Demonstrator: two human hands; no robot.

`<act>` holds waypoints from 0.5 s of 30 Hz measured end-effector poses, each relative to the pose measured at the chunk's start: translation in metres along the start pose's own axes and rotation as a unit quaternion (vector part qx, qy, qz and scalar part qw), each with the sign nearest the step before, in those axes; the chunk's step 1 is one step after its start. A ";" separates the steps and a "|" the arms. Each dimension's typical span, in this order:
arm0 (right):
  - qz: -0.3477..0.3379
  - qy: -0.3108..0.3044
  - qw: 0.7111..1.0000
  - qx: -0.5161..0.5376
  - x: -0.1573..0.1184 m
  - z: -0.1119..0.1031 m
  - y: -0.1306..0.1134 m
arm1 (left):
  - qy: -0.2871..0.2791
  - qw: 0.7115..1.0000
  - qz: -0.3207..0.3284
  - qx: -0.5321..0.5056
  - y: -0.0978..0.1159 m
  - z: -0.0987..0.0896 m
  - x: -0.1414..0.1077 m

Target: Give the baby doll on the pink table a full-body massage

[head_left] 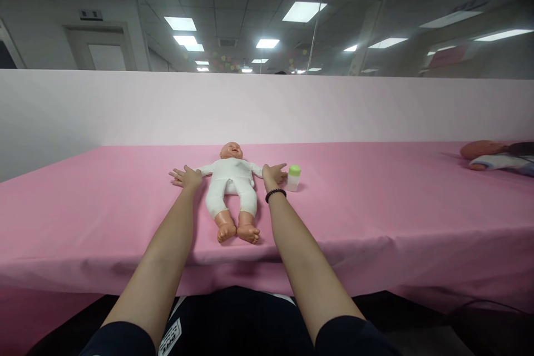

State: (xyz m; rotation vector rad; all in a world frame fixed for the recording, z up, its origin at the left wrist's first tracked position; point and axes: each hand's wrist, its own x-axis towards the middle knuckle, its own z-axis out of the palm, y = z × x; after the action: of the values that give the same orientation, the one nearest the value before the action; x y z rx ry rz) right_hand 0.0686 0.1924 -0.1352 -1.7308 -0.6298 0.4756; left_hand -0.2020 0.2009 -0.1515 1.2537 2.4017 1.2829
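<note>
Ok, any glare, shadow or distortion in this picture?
Head view, top: ceiling lights blow out to white; the upper right corner goes dark. Head view, middle: the white-clothed doll is readable, with a faint shadow beside the green-capped bottle. Head view, right edge: the other doll looks stretched.

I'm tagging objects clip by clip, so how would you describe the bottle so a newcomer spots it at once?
On the pink cloth, find the doll in white lying face up. Beside the person's right hand, on the side away from the doll, stands a small bottle. Its bright green lid over a pale, translucent body sets it apart from both.
</note>
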 end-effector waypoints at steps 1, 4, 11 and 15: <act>-0.007 0.002 1.000 -0.002 -0.001 0.000 0.000 | -0.002 1.000 -0.003 0.012 0.001 0.000 0.000; -0.033 0.004 0.999 -0.007 -0.003 -0.001 -0.002 | -0.009 1.000 -0.003 0.028 0.003 -0.002 -0.002; -0.023 0.028 0.998 0.055 -0.006 -0.007 -0.002 | 0.043 0.996 -0.051 -0.052 0.005 -0.006 -0.001; -0.022 0.063 0.994 0.088 -0.001 -0.008 -0.003 | 0.035 0.987 -0.062 -0.145 0.003 -0.010 0.004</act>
State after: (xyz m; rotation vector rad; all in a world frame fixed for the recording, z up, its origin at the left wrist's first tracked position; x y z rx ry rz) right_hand 0.0721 0.1860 -0.1301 -1.5636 -0.5188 0.3769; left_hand -0.2074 0.1985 -0.1424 0.9787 2.1939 1.5895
